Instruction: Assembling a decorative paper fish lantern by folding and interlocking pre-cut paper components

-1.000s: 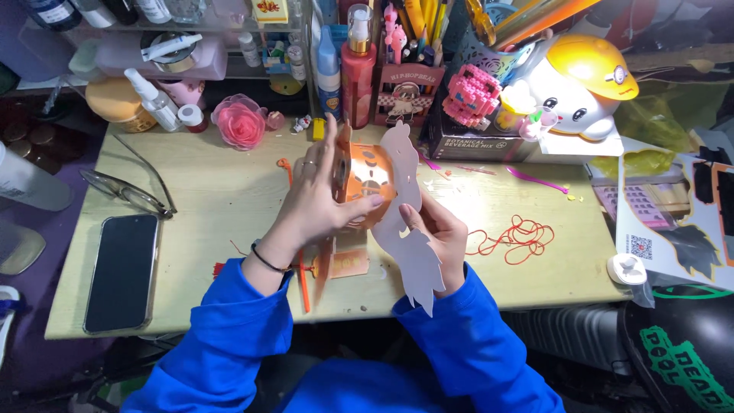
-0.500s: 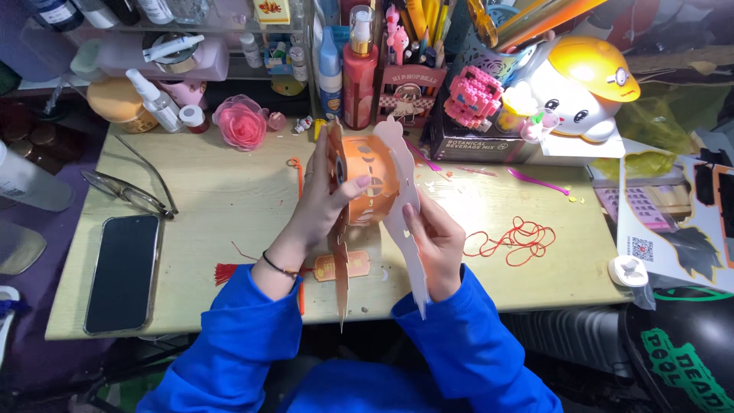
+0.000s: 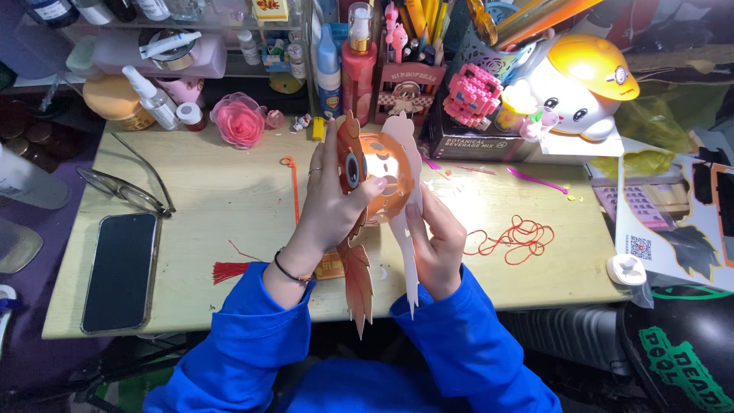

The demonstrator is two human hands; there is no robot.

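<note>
Gripping an orange paper fish lantern [image 3: 376,172] above the surface [image 3: 222,206], left hand [image 3: 332,203] and right hand [image 3: 437,241] both clamped on it.

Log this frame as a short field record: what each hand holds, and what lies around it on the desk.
left hand: grips orange fish-shaped paper lantern from its left side
right hand: pinches the lantern's pale side panel
desk left: black phone, glasses
desk right: loose red string
desk back: pink rose, bottles, pen holder

Bare desk [image 3: 222,206] left; red cord [image 3: 514,235] right
</note>
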